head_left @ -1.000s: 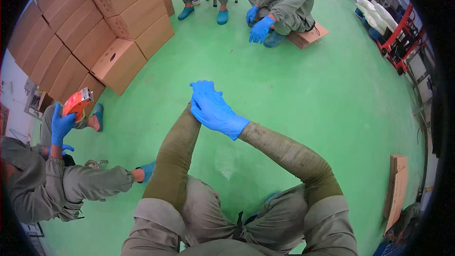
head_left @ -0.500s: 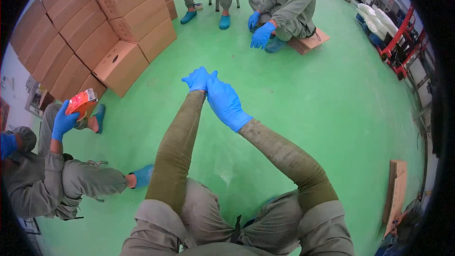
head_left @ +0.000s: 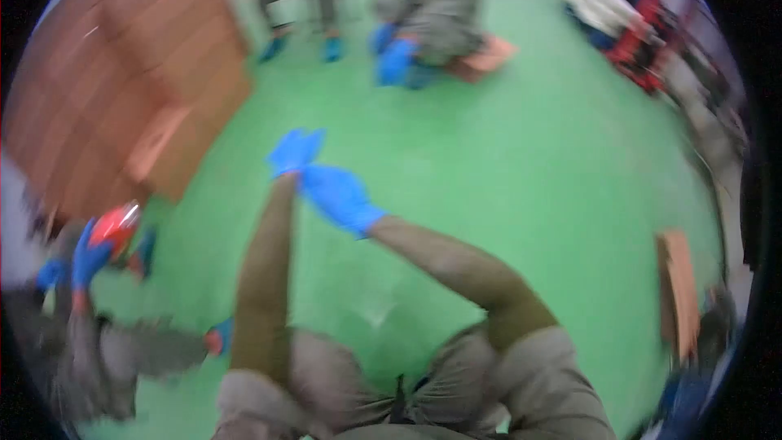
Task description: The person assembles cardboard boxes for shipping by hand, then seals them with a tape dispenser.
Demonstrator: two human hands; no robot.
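Note:
My left hand (head_left: 293, 151), in a blue disposable glove, is held out over the green floor. It holds nothing that I can see, and its blurred fingers look apart. My right hand (head_left: 340, 200), gloved in the same blue, reaches across to the left wrist. Its fingertips close on the cuff of the left glove, though blur hides the exact grip. Olive sleeves (head_left: 265, 277) cover both my forearms.
Stacked cardboard boxes (head_left: 175, 41) rise at the left. Below them a person's gloved hand (head_left: 88, 257) holds an orange-red package (head_left: 116, 226). Two people sit at the back, one on flattened cardboard (head_left: 487, 57). A red pallet jack (head_left: 643, 45) and upright cardboard (head_left: 678, 293) are at the right.
The view has swung, so the surroundings and my hands appear further left and blurred. My hands stay together at the left wrist. The person at the left still holds the package.

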